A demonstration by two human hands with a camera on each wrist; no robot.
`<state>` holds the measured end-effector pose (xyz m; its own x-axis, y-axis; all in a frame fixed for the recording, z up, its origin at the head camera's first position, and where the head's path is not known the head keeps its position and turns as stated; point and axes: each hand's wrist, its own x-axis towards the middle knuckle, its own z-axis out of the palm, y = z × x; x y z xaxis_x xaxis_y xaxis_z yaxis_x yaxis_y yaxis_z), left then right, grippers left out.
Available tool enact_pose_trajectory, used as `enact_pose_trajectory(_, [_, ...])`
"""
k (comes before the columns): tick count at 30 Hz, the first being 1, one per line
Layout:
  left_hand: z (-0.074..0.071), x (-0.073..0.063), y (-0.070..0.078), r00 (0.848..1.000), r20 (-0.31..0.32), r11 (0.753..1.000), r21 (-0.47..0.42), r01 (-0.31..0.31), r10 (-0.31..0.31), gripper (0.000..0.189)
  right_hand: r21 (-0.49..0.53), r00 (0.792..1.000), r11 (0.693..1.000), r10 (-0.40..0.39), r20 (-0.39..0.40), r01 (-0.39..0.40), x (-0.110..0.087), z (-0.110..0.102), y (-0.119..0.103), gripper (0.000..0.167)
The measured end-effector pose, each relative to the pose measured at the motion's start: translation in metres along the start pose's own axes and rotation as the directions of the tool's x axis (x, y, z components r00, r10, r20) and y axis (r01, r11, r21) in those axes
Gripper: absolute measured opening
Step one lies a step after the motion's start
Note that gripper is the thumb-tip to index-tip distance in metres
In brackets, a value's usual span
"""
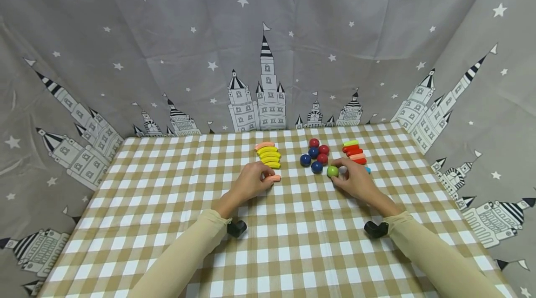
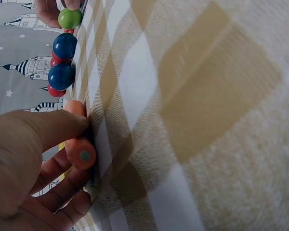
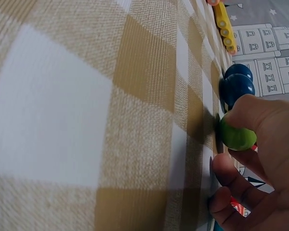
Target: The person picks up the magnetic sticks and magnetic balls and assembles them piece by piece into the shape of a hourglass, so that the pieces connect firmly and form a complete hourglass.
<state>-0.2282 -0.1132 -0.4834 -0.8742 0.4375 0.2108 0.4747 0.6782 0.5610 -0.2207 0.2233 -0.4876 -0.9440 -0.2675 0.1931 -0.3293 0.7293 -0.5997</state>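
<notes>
My left hand [image 1: 252,180] pinches a short orange curved stick [image 1: 273,178] between thumb and fingers, at the near end of a column of yellow curved sticks [image 1: 270,155]. A pale green dot marks the end of this orange stick [image 2: 80,153] in the left wrist view. On the other side, my right hand [image 1: 356,179] holds a glossy green ball [image 1: 332,171] with thumb and fingertips, low at the tablecloth. Just left of it lie dark blue balls [image 1: 317,167] and red balls [image 1: 322,159]. A small greyish round spot, unclear in kind, shows between the right fingers.
Another orange stick [image 1: 264,145] tops the yellow column. Beyond my right hand lies a second column with a yellow-green stick [image 1: 351,143], red sticks [image 1: 352,153] and a partly hidden blue piece [image 1: 367,170]. A checked tablecloth [image 1: 167,186] covers the table; a grey curtain [image 1: 176,56] stands behind.
</notes>
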Motion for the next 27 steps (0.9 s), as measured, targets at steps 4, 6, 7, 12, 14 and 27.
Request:
enact_pose_trajectory(4, [0.001, 0.000, -0.001, 0.999, 0.007, 0.999, -0.011, 0.039, -0.038, 0.017, 0.006, 1.000, 1.000, 0.012, 0.018, -0.013, -0.001, -0.002, 0.001, 0.039])
enact_pose_trajectory(6, [0.001, 0.000, -0.001, 0.998, 0.004, 0.998, -0.015, 0.056, -0.056, 0.018, 0.013, 0.999, 1.000, 0.019, 0.033, -0.020, -0.002, -0.004, 0.001, 0.039])
enact_pose_trajectory(7, [0.001, 0.000, -0.001, 0.998, 0.002, 0.998, -0.017, 0.061, -0.061, 0.018, 0.018, 0.999, 1.000, 0.024, 0.038, -0.024, -0.002, -0.004, 0.000, 0.039])
enact_pose_trajectory(12, [0.001, -0.001, -0.001, 0.998, 0.004, 0.997, -0.031, 0.068, -0.068, 0.019, 0.064, 0.998, 0.998, 0.011, 0.066, -0.015, -0.004, -0.009, -0.005, 0.040])
enact_pose_trajectory(14, [0.000, -0.003, 0.000, 0.997, 0.008, 0.996, -0.033, 0.078, -0.078, 0.019, 0.078, 0.997, 0.997, 0.004, 0.082, -0.011, -0.005, -0.010, -0.008, 0.040])
enact_pose_trajectory(27, [-0.010, -0.018, -0.001, 0.994, -0.051, 0.992, -0.085, 0.090, -0.095, 0.018, 0.087, 0.984, 0.996, -0.037, 0.177, 0.022, 0.000, -0.019, -0.035, 0.036])
